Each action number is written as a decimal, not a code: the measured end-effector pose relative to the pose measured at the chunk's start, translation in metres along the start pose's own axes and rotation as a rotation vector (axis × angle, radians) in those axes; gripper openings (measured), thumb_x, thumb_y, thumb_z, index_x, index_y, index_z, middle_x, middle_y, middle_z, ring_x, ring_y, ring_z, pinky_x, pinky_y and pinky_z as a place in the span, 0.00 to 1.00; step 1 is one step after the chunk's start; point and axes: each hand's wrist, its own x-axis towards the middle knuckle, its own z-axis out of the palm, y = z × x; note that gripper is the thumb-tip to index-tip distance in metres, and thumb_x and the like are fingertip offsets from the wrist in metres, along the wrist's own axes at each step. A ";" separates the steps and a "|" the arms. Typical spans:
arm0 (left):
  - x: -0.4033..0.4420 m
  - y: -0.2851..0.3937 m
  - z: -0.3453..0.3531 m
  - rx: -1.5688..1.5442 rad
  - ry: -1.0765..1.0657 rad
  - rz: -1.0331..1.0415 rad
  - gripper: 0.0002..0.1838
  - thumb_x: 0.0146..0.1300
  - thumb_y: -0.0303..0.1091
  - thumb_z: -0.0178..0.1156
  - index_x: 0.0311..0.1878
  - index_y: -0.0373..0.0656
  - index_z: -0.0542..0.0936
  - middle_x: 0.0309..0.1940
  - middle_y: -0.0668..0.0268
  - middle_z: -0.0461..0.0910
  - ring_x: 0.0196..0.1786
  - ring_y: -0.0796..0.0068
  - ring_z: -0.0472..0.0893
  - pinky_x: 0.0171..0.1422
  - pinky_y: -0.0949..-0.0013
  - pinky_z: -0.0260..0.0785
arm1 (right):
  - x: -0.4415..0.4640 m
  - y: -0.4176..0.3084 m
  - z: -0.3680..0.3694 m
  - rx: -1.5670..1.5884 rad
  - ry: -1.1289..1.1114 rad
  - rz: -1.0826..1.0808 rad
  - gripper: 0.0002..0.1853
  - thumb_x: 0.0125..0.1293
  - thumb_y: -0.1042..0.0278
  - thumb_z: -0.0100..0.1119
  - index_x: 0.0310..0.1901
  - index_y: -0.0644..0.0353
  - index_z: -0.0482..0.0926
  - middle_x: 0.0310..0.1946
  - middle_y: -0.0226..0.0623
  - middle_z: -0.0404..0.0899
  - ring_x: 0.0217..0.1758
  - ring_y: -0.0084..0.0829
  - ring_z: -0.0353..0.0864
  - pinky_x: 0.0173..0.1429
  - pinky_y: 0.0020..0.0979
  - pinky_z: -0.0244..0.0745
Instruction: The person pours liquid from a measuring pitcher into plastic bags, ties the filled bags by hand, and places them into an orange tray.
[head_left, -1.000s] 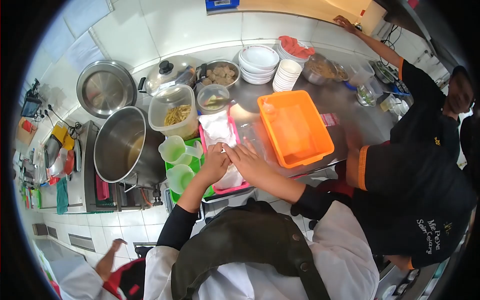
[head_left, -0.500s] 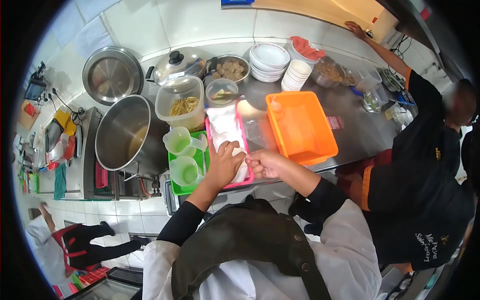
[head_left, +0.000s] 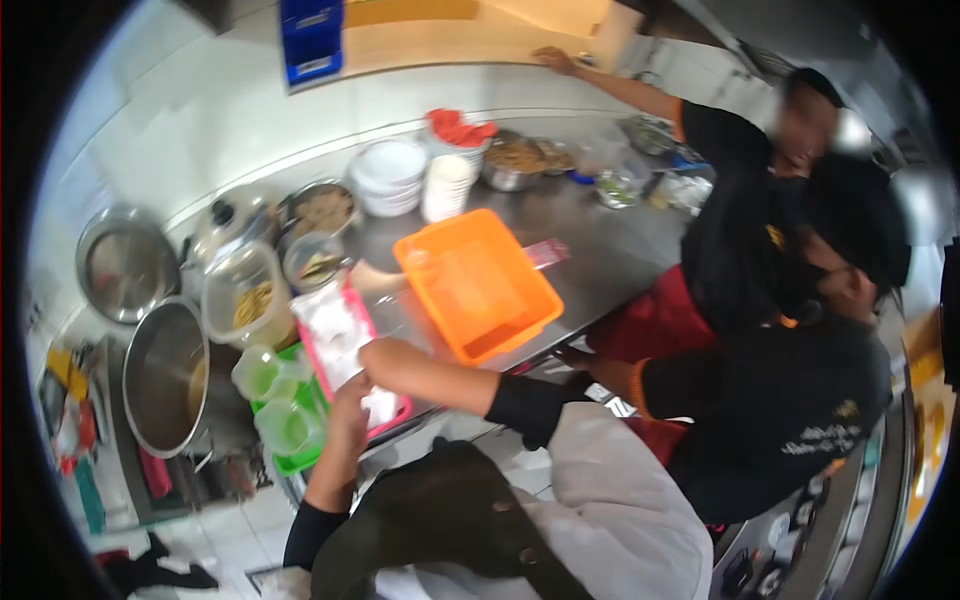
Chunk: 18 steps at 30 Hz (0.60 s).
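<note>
My left hand (head_left: 350, 405) is closed over the near end of a pink tray (head_left: 322, 368) that holds white plastic bags or sheets (head_left: 338, 325). My right hand (head_left: 388, 362) comes in from the right and meets the left one, its fingers bent and closed. Whatever is pinched between them is hidden and blurred. Left of the tray, two clear measuring jugs, a rear one (head_left: 262, 375) and a front one (head_left: 290, 428), stand in a green tray (head_left: 292, 462). An orange basin (head_left: 480, 285) lies to the right of my hands.
A big steel pot (head_left: 165, 375) stands at the left, beside a plastic tub of yellowish food (head_left: 245, 295). White bowls (head_left: 388, 175), stacked cups (head_left: 447, 190) and steel food bowls (head_left: 515, 160) line the wall. Two people in black (head_left: 780, 400) are close on the right.
The view has swung right, so the counter sits further left. My hands have drawn together over the pink tray. A second person in black shows more fully at the right.
</note>
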 end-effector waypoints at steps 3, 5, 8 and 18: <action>0.017 0.012 -0.026 -0.495 -0.384 -0.209 0.25 0.61 0.44 0.48 0.57 0.39 0.75 0.62 0.54 0.74 0.70 0.52 0.64 0.72 0.31 0.37 | -0.002 -0.014 -0.001 -0.143 -0.031 -0.051 0.09 0.55 0.66 0.56 0.30 0.62 0.83 0.29 0.50 0.83 0.36 0.46 0.85 0.42 0.47 0.77; 0.023 0.011 -0.026 -0.660 -0.469 -0.213 0.25 0.64 0.45 0.47 0.57 0.39 0.75 0.60 0.52 0.75 0.67 0.50 0.68 0.72 0.31 0.44 | -0.004 -0.020 0.006 -0.237 -0.039 -0.097 0.09 0.56 0.65 0.56 0.30 0.60 0.83 0.30 0.46 0.84 0.36 0.43 0.85 0.41 0.46 0.77; 0.053 -0.021 -0.044 -0.807 -0.203 -0.383 0.20 0.70 0.39 0.41 0.54 0.38 0.75 0.53 0.54 0.79 0.57 0.55 0.78 0.65 0.44 0.65 | -0.003 -0.026 0.032 -0.343 -0.042 -0.056 0.10 0.59 0.63 0.56 0.32 0.55 0.85 0.32 0.40 0.85 0.38 0.38 0.85 0.46 0.45 0.73; 0.077 -0.030 -0.053 -0.616 0.032 -0.533 0.11 0.70 0.37 0.50 0.46 0.50 0.81 0.44 0.66 0.83 0.46 0.71 0.81 0.60 0.37 0.58 | 0.006 0.018 0.097 0.579 0.169 0.191 0.10 0.65 0.65 0.52 0.36 0.62 0.80 0.27 0.42 0.82 0.29 0.35 0.82 0.33 0.36 0.74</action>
